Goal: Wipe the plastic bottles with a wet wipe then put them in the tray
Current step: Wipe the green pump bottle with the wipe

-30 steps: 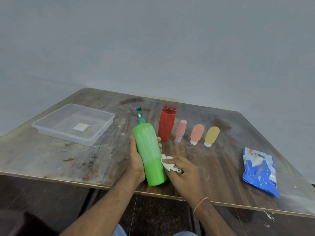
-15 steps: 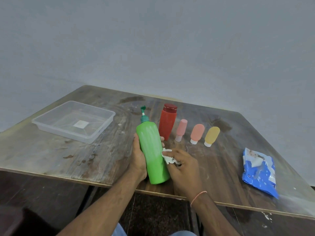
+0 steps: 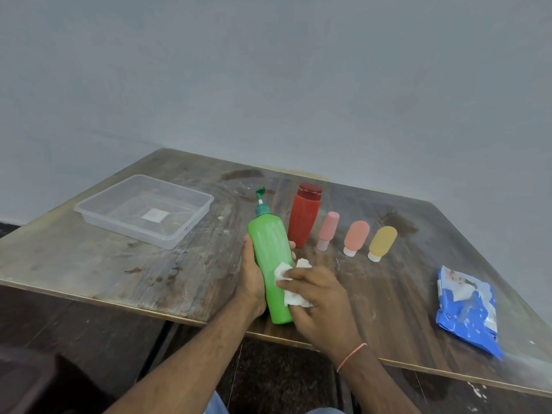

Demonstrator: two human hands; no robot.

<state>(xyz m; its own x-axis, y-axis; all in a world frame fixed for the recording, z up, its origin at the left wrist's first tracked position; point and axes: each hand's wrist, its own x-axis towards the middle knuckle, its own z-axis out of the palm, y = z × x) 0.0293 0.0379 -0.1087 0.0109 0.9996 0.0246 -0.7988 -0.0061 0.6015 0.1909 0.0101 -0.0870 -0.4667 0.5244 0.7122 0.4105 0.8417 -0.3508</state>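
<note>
My left hand (image 3: 252, 274) grips the green bottle (image 3: 273, 258); my right hand (image 3: 316, 297) presses a wet wipe (image 3: 288, 283) on it, near the table's (image 3: 119, 264) front edge.

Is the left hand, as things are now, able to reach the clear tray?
Probably yes. The tray lies open on the left hand's side, with only bare table between. But that hand grips the green bottle, which the right hand is wiping with a wet wipe.
</note>
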